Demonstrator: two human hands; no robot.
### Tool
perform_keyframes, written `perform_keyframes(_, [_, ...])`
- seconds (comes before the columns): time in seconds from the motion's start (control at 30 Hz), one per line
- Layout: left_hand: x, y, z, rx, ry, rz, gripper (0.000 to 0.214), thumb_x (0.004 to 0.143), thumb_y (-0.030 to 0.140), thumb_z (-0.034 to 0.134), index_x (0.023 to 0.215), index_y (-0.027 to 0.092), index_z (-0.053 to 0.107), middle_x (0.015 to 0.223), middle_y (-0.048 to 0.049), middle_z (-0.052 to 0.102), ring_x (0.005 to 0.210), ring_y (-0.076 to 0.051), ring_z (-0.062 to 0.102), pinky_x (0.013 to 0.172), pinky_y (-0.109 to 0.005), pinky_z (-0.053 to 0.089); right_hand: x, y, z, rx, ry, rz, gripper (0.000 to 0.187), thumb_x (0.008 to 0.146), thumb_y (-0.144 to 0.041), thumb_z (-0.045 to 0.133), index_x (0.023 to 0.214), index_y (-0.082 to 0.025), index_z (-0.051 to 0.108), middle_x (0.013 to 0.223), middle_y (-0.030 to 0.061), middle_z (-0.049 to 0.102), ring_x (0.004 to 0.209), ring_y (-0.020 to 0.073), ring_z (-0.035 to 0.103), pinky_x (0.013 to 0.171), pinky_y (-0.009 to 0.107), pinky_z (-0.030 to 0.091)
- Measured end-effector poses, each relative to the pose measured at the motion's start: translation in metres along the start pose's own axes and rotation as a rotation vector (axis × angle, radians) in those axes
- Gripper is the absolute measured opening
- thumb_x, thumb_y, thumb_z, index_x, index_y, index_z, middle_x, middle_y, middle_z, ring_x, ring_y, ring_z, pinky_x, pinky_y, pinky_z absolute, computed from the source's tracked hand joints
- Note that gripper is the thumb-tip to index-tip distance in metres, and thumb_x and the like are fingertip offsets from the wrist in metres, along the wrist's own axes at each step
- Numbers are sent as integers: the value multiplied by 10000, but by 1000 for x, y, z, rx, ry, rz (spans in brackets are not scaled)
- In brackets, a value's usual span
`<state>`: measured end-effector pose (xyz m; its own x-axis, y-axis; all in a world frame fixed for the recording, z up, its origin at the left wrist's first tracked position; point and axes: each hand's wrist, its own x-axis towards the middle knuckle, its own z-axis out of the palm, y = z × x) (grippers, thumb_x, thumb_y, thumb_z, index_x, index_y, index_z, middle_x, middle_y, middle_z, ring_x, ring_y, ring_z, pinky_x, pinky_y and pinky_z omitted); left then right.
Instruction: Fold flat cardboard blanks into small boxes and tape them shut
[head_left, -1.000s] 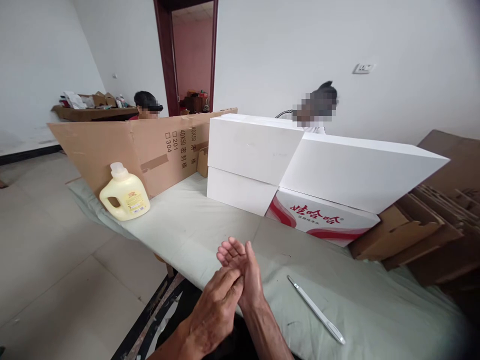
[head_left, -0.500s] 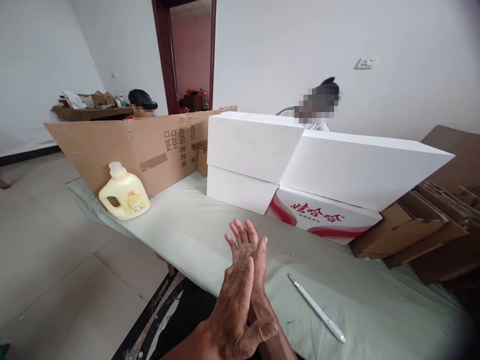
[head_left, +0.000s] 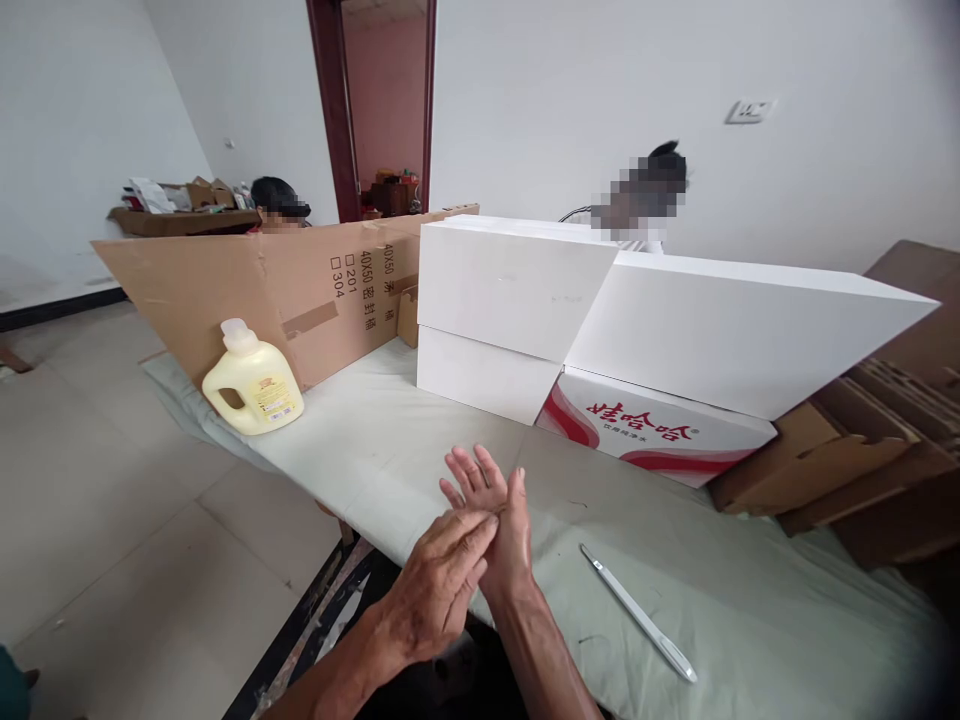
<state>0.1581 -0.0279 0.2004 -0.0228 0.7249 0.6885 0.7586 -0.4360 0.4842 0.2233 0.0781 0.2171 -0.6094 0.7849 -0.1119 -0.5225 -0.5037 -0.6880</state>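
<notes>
"How are the hands placed?"

"Together, near the front edge of the cloth-covered tabletop [head_left: 367,450]. The left hand [head_left: 442,580] has its back up, fingers close together and half bent, laid across the palm of the right hand [head_left: 510,555]."

"And the right one?"

"Wide open, palm turned up, fingers a little apart and thumb raised. I see nothing in its grasp; it only touches the left."

"Is the left holding anything?"

"I can't tell. Its underside is hidden."

"What lies nearest?"

"A slim white tool [head_left: 637,613] with a narrow metallic tip. It lies flat on the pale green cloth, just beside the right forearm and apart from both hands, its tip pointing away from the person and toward the left."

"What else is on there?"

"A pale yellow jug [head_left: 270,375] with a handle stands at the far left, in front of a brown cardboard panel [head_left: 210,290] printed with black characters. Past the hands is a white box stack [head_left: 510,290]; its lower right side carries red bands and red writing. Brown cartons [head_left: 817,460] lean beside that, at the right."

"Anyone else about?"

"Two people: one person behind the panel [head_left: 281,193], another person behind the stack [head_left: 664,190], both partly hidden."
</notes>
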Motion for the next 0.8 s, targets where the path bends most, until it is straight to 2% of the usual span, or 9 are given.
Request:
perform_keyframes(0.1, [12, -8, -9, -22, 47, -29, 423, 1122, 140, 444, 1461, 206, 688, 1167, -139, 747, 1102, -230, 745, 934, -348, 649, -16, 11, 4, -53, -32, 60, 817, 859, -945, 657, 1358, -305, 744, 1466, 107, 738, 1519, 360, 569, 1269, 597, 417])
perform_keyframes(0.17, [13, -15, -9, -41, 36, -35, 343, 1113, 127, 464, 1242, 202, 773, 1036, -102, 730, 968, -197, 740, 825, -291, 632, -23, 18, 4, -62, -37, 109, 830, 840, -948, 680, 1349, -297, 753, 1442, 109, 753, 1504, 356, 587, 1280, 585, 414])
perform_keyframes(0.27, [5, -24, -10, -28, 29, -73, 297, 1095, 130, 472, 958, 199, 726, 896, -61, 693, 805, -167, 690, 711, -263, 571, -25, 28, 4, -76, -67, 171, 868, 806, -960, 704, 1337, -276, 758, 1424, 124, 762, 1473, 358, 614, 1274, 572, 428])
perform_keyframes(0.33, [-5, -31, -17, 58, -12, -178, 287, 1091, 172, 471, 870, 214, 649, 852, -44, 683, 764, -165, 661, 697, -269, 536, -24, 31, 2, -124, -77, 161, 865, 784, -948, 742, 1325, -273, 761, 1411, 131, 767, 1439, 364, 635, 1241, 578, 458])
perform_keyframes(0.43, [-30, -44, -49, 264, -85, -421, 351, 1103, 288, 423, 778, 235, 546, 756, -12, 647, 686, -159, 618, 687, -279, 477, -18, 18, -9, -317, -54, -11, 760, 790, -877, 807, 1242, -267, 790, 1336, 130, 793, 1346, 369, 673, 1151, 570, 515])
perform_keyframes(0.53, [-70, -60, -99, 425, -102, -627, 417, 1090, 356, 429, 689, 245, 469, 610, 5, 547, 563, -170, 513, 609, -306, 354, -12, -20, -43, -675, 42, -313, 570, 897, -793, 757, 1120, -272, 822, 1239, 94, 802, 1219, 327, 695, 1103, 524, 524])
perform_keyframes(0.63, [-116, -73, -146, 726, -313, -943, 437, 1054, 389, 488, 641, 247, 474, 598, -38, 602, 594, -220, 572, 609, -326, 304, -11, -68, -97, -1057, 168, -565, 514, 950, -742, 697, 1067, -257, 821, 1160, 91, 781, 1125, 293, 698, 1040, 467, 537])
perform_keyframes(0.7, [-143, -76, -167, 798, -374, -1061, 335, 1029, 304, 512, 704, 243, 566, 721, -65, 723, 691, -241, 658, 630, -317, 340, -17, -94, -135, -1275, 214, -636, 535, 965, -742, 658, 1046, -234, 801, 1127, 113, 766, 1066, 285, 705, 951, 437, 559])
perform_keyframes(0.8, [-166, -73, -186, 798, -371, -1141, 201, 903, 112, 544, 904, 241, 699, 964, -71, 821, 853, -236, 732, 694, -297, 415, -31, -115, -189, -1564, 236, -637, 598, 983, -785, 583, 1034, -221, 775, 1130, 163, 755, 1039, 317, 704, 839, 437, 562])
